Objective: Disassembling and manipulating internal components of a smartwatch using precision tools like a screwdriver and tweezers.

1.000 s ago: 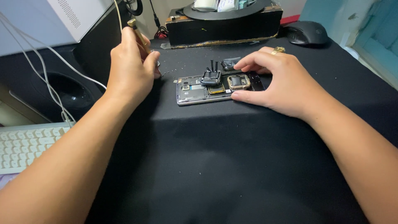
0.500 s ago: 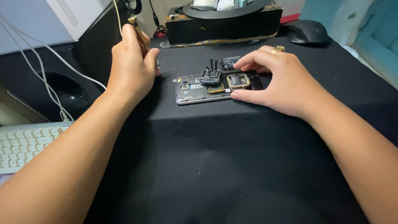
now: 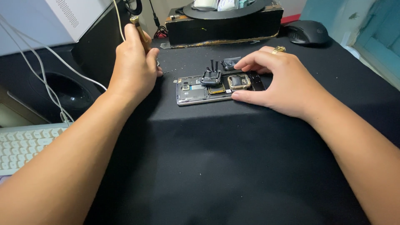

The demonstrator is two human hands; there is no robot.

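Opened phone [image 3: 208,89]: lies flat on the black mat [image 3: 216,166], long axis running left to right. Our right hand [image 3: 279,81] pinches its right end, thumb at the near edge, fingers at the far edge. Our left hand [image 3: 135,66], clenched around a brass-tipped tool [image 3: 139,29], sits just left of the phone, apart from it.
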